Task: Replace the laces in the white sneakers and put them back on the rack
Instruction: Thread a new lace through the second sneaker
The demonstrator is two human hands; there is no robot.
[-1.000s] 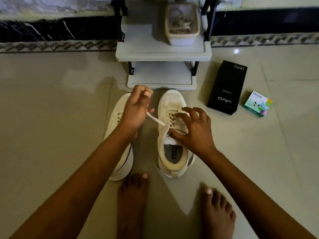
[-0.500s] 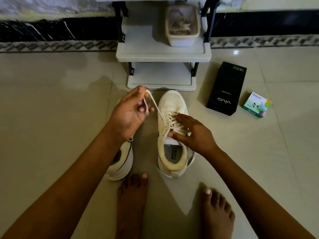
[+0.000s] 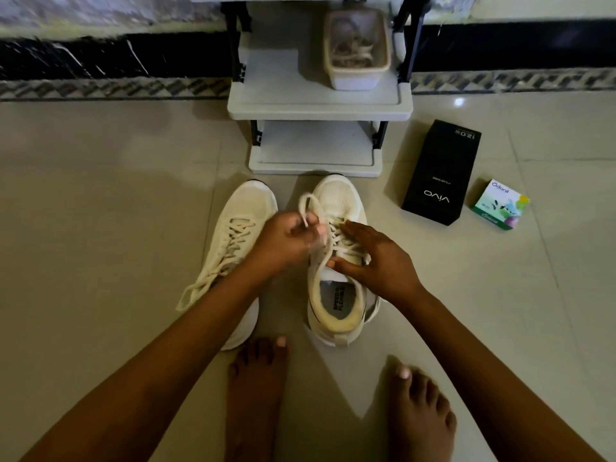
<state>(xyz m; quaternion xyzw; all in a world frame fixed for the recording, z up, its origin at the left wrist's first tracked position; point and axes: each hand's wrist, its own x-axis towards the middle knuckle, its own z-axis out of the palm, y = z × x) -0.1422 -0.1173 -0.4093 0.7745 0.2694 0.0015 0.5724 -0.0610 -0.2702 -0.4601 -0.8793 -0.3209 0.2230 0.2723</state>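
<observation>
Head view: left hand (image 3: 283,240), pinching the cream flat lace (image 3: 308,201), has swung back over the nearer-right white mesh sneaker (image 3: 336,195), forming a slack loop. The right hand (image 3: 376,258) presses the lacing with straight fingers (image 3: 358,230), so tying is probably next.

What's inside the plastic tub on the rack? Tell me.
The tub on the rack holds a tangle of pale, lace-like cords. Whatever lies beneath the tangle is hidden.

Our left forearm (image 3: 166,345) and right forearm (image 3: 483,345) reach forward and converge. Our left hand (image 3: 283,240) has its fingers curled, pinching a lace (image 3: 305,203) loop. Our right hand (image 3: 378,258) lies just beside it, fingers straight, palm down.
</observation>
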